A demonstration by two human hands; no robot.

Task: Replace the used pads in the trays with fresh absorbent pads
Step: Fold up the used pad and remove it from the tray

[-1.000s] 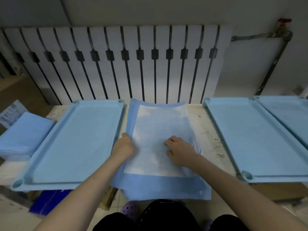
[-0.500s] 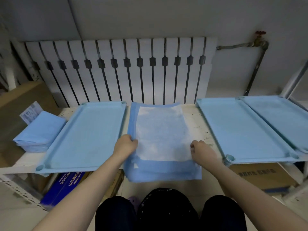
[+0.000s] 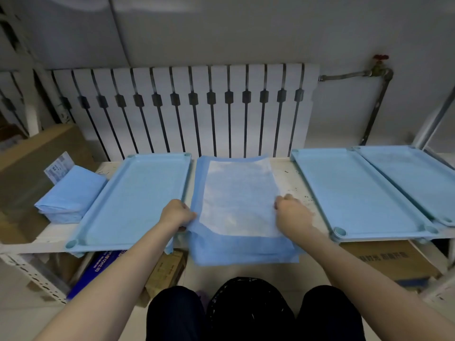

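Blue-bordered absorbent pad (image 3: pixel 236 198), white centre facing up, lies flat on the shelf (image 3: pixel 290 173) directly between my two sets of fingers; its near end overhangs the shelf edge toward me, with several more blue layers showing beneath it there. Left hand (image 3: pixel 176 214): fingers curled round the pad's left border, that edge gripped and raised slightly off the layers below. Right hand (image 3: pixel 293 215): knuckles up, fingers curled in on the pad's right edge; fingertips hidden under the hand, so how deep the grip goes I cannot tell. Just left of my left fingers, the left tray (image 3: pixel 138 193), pale blue plastic, long side running away from me; floor faintly textured, lined or bare not determinable. Right of my right fingers, a strip of speckled bare shelf, then the right tray (image 3: pixel 352 193); a third tray (image 3: pixel 413 178) sits against its far side. Well left of my left fingers, past the left tray, a folded pack of blue pads (image 3: pixel 71 193) rests tilted beside the tray rim. Beyond my fingers, a white radiator (image 3: pixel 187 107) on the wall; below the shelf, under the right tray, a cardboard box (image 3: pixel 384 259).
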